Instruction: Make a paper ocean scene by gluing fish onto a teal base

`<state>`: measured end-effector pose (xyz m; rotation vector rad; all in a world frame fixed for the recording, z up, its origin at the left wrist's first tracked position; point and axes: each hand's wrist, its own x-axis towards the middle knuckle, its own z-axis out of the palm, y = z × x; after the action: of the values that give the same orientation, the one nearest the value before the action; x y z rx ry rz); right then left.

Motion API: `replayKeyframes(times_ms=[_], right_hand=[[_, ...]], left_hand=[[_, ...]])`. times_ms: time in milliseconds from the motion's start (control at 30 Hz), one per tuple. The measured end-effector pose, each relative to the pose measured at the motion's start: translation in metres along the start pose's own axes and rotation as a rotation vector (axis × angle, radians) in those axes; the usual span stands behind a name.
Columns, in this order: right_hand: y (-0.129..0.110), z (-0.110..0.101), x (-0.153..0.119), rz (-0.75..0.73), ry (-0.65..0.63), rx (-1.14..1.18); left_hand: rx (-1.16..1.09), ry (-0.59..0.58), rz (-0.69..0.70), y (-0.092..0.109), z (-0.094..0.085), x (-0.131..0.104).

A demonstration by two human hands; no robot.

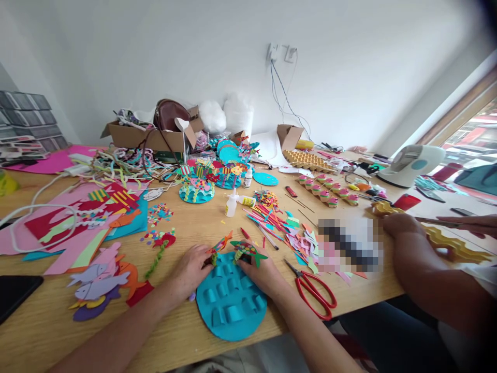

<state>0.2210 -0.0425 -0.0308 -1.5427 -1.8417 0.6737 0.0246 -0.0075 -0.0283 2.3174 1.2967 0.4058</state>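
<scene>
A round blue paper disc (233,321) with rows of raised paper loops lies close to the table's front edge. At its far left rim stands an orange paper fish (223,242) on a short fuzzy green stem. My left hand (194,272) is closed there, thumb and fingers pinching at the stem's base. A green spotted paper fish (250,250) rises from the far right rim on a pale green stem. Around that stem my right hand (262,272) is closed, its fingertips partly hidden by the fish. Both hands rest against the disc.
Red-handled scissors (316,295) lie right of the disc. Paper fish cutouts (101,285) are piled at the left. Glue bottles (231,203) and finished fish scenes (196,190) stand farther back. At the right, a co-worker's arm (415,254) reaches over yellow egg-carton strips (454,246).
</scene>
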Motion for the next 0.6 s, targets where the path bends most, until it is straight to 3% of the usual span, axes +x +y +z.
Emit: replayKeyframes(times_ms=[267,600], right_hand=[[0.0057,0.0017,0.0006,0.006,-0.012,-0.022],[0.0015,0.0015,0.0008,0.011,-0.003,-0.079]], left_hand=[[-0.041,0.004,0.061,-0.0072,0.0028,0.0011],[0.021,-0.015,0.029,-0.0023,0.0010,0.0005]])
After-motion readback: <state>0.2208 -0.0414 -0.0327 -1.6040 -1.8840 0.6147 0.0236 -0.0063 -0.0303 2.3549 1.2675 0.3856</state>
